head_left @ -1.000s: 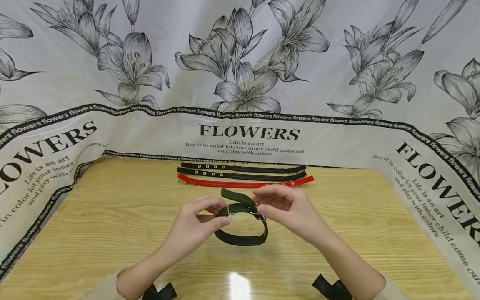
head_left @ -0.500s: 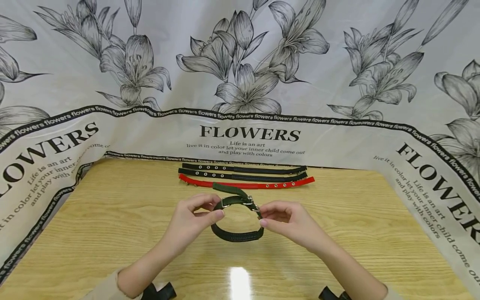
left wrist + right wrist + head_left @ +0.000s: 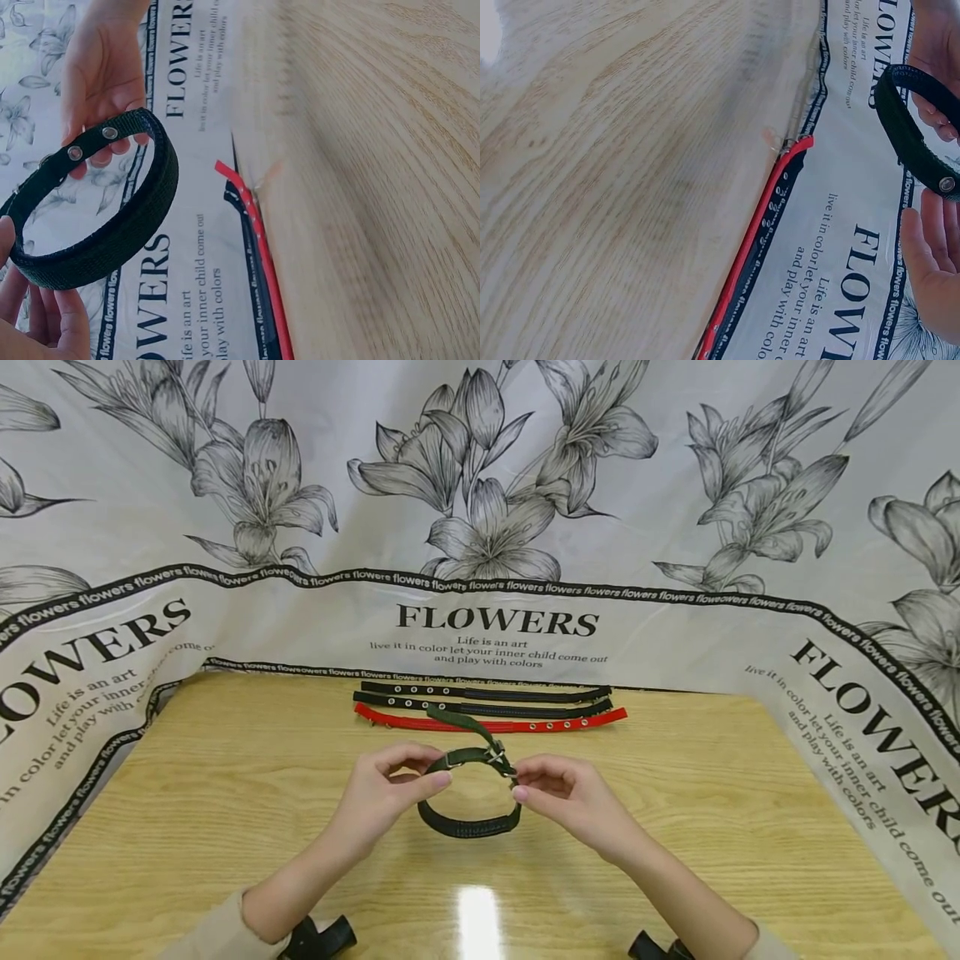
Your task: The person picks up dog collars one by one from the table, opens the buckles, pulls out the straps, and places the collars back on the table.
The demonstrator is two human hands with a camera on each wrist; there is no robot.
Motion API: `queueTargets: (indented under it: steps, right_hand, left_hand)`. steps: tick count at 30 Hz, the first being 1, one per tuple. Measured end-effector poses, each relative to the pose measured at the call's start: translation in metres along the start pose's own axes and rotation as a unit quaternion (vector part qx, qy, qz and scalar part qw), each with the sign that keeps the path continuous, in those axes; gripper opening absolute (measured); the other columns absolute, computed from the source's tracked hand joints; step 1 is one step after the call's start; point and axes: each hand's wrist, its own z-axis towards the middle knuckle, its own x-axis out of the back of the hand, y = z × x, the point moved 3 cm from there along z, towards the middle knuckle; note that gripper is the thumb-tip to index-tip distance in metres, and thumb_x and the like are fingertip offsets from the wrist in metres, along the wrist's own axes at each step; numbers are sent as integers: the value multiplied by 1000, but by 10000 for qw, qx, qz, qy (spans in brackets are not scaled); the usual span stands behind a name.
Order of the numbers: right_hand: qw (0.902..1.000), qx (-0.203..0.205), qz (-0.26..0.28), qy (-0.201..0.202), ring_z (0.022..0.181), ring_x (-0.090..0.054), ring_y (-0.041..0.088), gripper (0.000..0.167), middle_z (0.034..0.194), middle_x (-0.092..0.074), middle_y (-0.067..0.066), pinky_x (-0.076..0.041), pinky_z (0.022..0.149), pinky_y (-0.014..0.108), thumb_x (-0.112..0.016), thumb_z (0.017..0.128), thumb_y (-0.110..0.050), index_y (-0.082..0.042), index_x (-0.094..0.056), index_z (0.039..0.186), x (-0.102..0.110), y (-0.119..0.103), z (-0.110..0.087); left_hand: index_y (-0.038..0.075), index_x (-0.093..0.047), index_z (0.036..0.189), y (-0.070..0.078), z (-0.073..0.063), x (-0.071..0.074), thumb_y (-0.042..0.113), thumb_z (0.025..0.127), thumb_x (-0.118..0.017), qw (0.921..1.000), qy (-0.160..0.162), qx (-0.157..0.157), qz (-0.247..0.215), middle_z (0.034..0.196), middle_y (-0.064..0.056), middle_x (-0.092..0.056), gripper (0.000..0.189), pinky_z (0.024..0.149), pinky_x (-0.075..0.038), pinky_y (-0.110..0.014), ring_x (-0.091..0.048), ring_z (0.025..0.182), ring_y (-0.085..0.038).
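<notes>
A dark green collar (image 3: 470, 828) is held up above the table, buckled into a loop. My left hand (image 3: 382, 795) pinches its left side between thumb and fingers, close to a metal keeper. On the opposite side, my right hand (image 3: 572, 793) pinches the band just below the metal buckle (image 3: 495, 752). The strap's loose end (image 3: 457, 720) sticks out past the buckle, up and to the left. In the left wrist view, metal eyelets (image 3: 75, 153) show along the collar (image 3: 142, 217). The right wrist view catches part of the collar (image 3: 900, 127) at its edge.
Behind the hands, a red collar (image 3: 480, 725) and two black collars (image 3: 525, 695) lie straight, side by side, on the wooden table (image 3: 225, 793). A white flower-printed cloth (image 3: 495, 643) stands up along the back and sides. Dark objects (image 3: 322, 937) show by the forearms.
My right hand has shifted from the buckle area down to the band's right side. The loop appears rounder, and its loose end has swung left. My left hand keeps its pinch.
</notes>
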Motion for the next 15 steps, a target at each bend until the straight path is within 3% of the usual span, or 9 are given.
queueTargets:
  steps: [6,11,15]
  right_hand:
    - [9990,-130,419,90,87,-62,13,34,99,-64,18,-52,79,29,-65,88,-10,11,-57,114,0,1,0]
    - [9899,-387,1366,36,87,-61,12,39,98,-63,6,-52,81,30,-63,88,-6,15,-52,118,-2,2,3]
    - [9854,-417,1651,-42,88,-61,13,35,96,-64,0,-51,81,28,-64,88,-7,12,-56,116,-3,2,5]
  left_hand:
    - [-3,-68,99,1,0,0,5,78,-74,10000,-69,-50,1,88,-12,-61,23,72,-54,-28,-55,83,-20]
    - [-2,-69,97,2,1,-2,5,77,-75,9999,-91,-55,77,88,-11,-61,22,72,-54,-28,-55,83,-20]
    - [-2,-69,97,2,1,-4,6,77,-76,9998,-122,-11,131,89,-11,-62,22,72,-54,-28,-56,83,-21]
